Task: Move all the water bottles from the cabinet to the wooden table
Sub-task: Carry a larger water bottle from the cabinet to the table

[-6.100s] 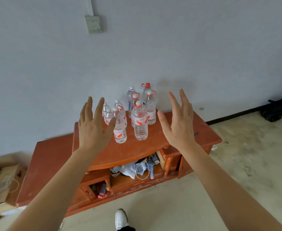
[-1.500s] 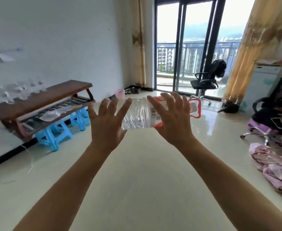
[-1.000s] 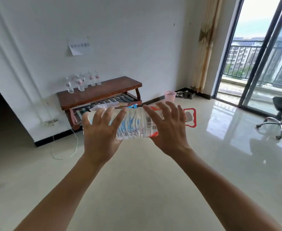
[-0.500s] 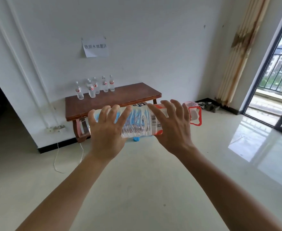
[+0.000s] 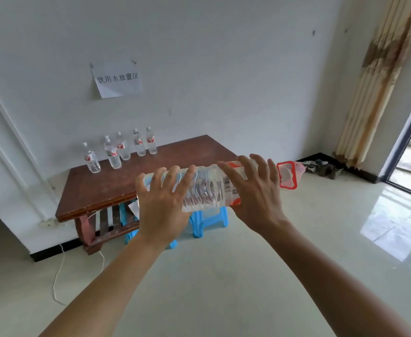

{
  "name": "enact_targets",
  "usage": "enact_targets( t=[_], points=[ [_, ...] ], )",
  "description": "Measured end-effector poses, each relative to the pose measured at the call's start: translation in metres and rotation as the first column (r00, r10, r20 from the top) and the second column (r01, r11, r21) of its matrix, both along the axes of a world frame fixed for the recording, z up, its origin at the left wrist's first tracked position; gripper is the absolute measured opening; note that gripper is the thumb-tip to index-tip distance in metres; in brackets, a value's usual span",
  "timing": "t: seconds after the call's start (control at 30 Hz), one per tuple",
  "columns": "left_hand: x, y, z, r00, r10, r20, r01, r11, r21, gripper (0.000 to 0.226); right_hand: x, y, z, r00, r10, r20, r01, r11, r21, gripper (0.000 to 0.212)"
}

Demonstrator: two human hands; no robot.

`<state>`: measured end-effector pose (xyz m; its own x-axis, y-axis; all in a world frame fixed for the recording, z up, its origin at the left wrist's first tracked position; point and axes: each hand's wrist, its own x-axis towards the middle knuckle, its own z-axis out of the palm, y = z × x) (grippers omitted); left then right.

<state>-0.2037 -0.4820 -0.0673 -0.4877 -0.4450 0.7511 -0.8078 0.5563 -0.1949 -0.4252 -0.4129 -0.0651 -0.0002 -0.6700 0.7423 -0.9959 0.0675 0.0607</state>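
Carrying water bottle (image 5: 209, 190) sideways, left hand (image 5: 162, 203) and right hand (image 5: 255, 190) gripping it, fingers spread; other bottles (image 5: 123, 149) at wooden table (image 5: 175, 156) back-left corner.

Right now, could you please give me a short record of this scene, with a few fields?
held: big bottle, lying sideways, red handle to the right
left hand: grips its base end
right hand: grips its label end
table: ahead, against the wall
on table: small bottles, upright, back left
by table: blue stools, partly hidden
wall: paper sign above the table
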Motion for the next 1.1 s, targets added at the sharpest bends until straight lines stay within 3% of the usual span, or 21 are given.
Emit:
enact_targets(
  t=[0.13, 0.47, 0.83, 1.0, 1.1],
  points=[
    [-0.023, -0.083, 0.011, 0.998, 0.061, 0.021, -0.062, 0.998, 0.03, 0.104, -0.028, -0.1, 0.01, 0.998, 0.061, 0.016, -0.061, 0.998, 0.034, 0.103],
    [0.004, -0.296, -0.011, 0.982, 0.186, 0.023, -0.187, 0.978, 0.09, 0.115, -0.007, -0.346, -0.008, 0.982, 0.187, 0.006, -0.186, 0.972, 0.146, 0.12],
    [-0.018, -0.561, -0.033, 0.997, 0.073, -0.02, -0.069, 0.985, 0.16, 0.101, -0.028, -0.592, -0.022, 0.992, 0.123, 0.029, -0.126, 0.964, 0.233, 0.117],
    [-0.054, -0.658, -0.044, 0.995, 0.033, -0.093, -0.023, 0.994, 0.104, 0.094, -0.073, -0.684, -0.031, 0.988, 0.149, 0.037, -0.152, 0.982, 0.113, 0.111],
    [-0.086, -0.718, -0.05, 0.987, 0.053, -0.152, -0.035, 0.992, 0.123, 0.094, -0.103, -0.744, -0.049, 0.973, 0.138, 0.184, -0.142, 0.99, 0.009, 0.114]
  ],
)
